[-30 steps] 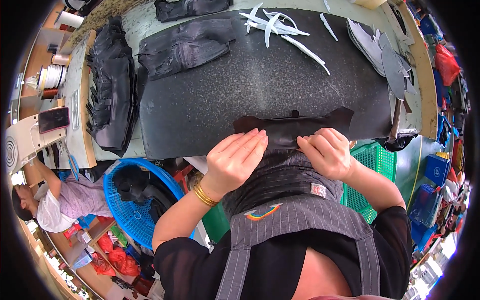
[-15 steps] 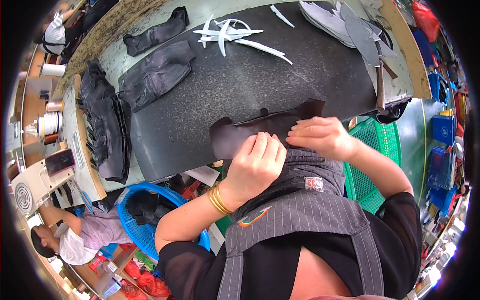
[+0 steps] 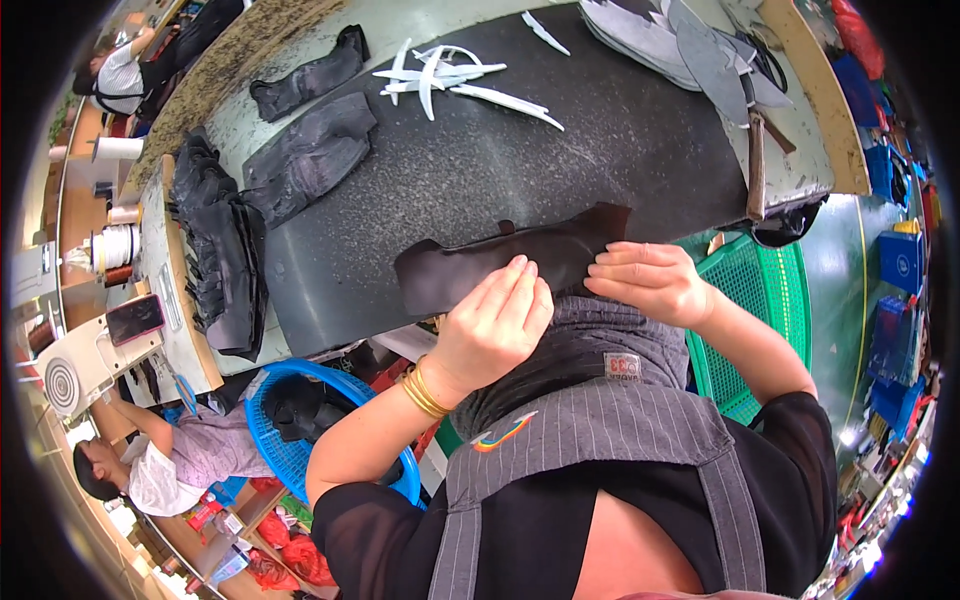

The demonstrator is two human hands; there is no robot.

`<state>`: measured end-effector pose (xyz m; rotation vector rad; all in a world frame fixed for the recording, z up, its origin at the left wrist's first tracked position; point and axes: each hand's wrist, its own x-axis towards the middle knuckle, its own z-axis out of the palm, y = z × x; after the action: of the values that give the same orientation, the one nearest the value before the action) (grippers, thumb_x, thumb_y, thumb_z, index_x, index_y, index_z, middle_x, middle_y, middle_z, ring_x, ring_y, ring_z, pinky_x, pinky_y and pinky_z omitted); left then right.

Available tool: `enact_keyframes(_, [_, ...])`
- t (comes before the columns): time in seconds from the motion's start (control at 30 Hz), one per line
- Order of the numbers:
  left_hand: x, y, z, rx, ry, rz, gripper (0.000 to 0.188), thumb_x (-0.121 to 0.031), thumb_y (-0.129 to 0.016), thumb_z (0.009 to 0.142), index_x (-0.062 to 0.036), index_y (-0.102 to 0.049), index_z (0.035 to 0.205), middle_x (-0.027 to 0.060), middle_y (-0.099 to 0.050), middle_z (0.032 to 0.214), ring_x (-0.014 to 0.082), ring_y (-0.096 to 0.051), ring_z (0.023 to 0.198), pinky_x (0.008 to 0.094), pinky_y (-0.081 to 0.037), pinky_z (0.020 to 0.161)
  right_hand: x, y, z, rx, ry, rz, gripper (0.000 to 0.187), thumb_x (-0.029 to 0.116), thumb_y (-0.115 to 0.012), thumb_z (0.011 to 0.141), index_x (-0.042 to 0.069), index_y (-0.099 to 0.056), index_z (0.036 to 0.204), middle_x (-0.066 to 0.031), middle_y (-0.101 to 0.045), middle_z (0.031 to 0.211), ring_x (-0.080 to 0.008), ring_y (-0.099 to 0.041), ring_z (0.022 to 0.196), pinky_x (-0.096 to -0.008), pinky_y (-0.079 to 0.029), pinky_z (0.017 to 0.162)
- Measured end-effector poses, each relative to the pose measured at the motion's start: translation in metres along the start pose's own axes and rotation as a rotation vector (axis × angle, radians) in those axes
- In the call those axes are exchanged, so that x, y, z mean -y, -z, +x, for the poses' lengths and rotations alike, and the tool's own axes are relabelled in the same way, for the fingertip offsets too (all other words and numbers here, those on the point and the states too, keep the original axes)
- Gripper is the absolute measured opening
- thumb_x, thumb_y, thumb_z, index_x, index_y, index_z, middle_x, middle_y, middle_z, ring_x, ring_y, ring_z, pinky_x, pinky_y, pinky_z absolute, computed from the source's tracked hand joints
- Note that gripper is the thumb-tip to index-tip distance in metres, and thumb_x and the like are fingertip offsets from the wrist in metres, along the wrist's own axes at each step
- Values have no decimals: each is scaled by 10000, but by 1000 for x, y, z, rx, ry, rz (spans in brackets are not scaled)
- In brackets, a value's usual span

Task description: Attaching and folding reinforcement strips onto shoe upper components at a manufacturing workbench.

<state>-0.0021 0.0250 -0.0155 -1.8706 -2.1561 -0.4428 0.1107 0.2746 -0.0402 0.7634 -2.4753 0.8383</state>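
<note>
A dark brown-black leather piece (image 3: 450, 277) with a curved outline and a small tab lies along the near edge of the black mat (image 3: 480, 150). At its near edge, my left hand (image 3: 500, 322) has its fingers pressed together on the leather, the thumb hidden from view. My right hand (image 3: 648, 283) pinches the same edge farther right, by the piece's pointed end. A short gap of leather separates the two hands. Gold bangles circle my left wrist.
White curved strips (image 3: 440, 75) lie on the mat's far part. Grey cut pieces (image 3: 650, 45) and a wooden-handled tool (image 3: 757, 170) are at far right. Black pieces (image 3: 225, 270) are stacked at left. A blue basket (image 3: 265, 430) and a green basket (image 3: 765, 310) flank me; another person works lower left.
The leather piece has shifted slightly left. My left hand has moved a little left and down, widening the gap between my hands; both still touch the near edge.
</note>
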Motion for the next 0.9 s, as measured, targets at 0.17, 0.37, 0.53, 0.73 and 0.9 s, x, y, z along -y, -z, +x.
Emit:
enact_keyframes(0.17, [-4, 7, -2, 15, 25, 7, 210, -74, -693, 816, 14, -702, 1007, 158, -720, 1070, 285, -709, 1052, 368, -605, 875, 26, 1, 46, -65, 4, -98, 445, 156, -782, 751, -45, -685, 1136, -163, -701, 1084, -295, -695, 993, -429, -583, 918])
enact_keyframes(0.37, [4, 20, -31, -105, 345, -104, 268, -44, -678, 822, 55, -697, 1070, 179, -709, 1117, 337, -689, 1089, 413, -582, 919, 36, -30, 78, 91, 56, -247, 440, 117, -648, 715, -84, -659, 1106, -156, -677, 1096, -272, -656, 1055, -412, -539, 975])
enact_keyframes(0.53, [19, 15, -48, -89, 374, -104, 350, -20, -700, 782, 48, -704, 1126, 176, -698, 1203, 354, -660, 1159, 450, -554, 983, 38, -50, 95, 167, 137, -375, 361, 122, -649, 710, -71, -666, 1015, -124, -654, 947, -252, -639, 973, -394, -535, 964])
enact_keyframes(0.73, [28, 14, -51, -16, 432, -78, 498, -50, -723, 777, 69, -634, 1252, 198, -644, 1311, 353, -612, 1240, 438, -527, 1022, 27, -46, 108, 223, 170, -309, 363, 119, -663, 671, -57, -672, 989, -108, -657, 915, -225, -658, 908, -353, -563, 880])
enact_keyframes(0.9, [33, 25, -47, -25, 437, -80, 473, -108, -742, 768, 64, -643, 1198, 194, -672, 1262, 334, -652, 1174, 412, -551, 962, 29, -47, 120, 267, 226, -259, 396, 125, -651, 649, -52, -679, 1002, -115, -683, 915, -228, -676, 830, -349, -572, 787])
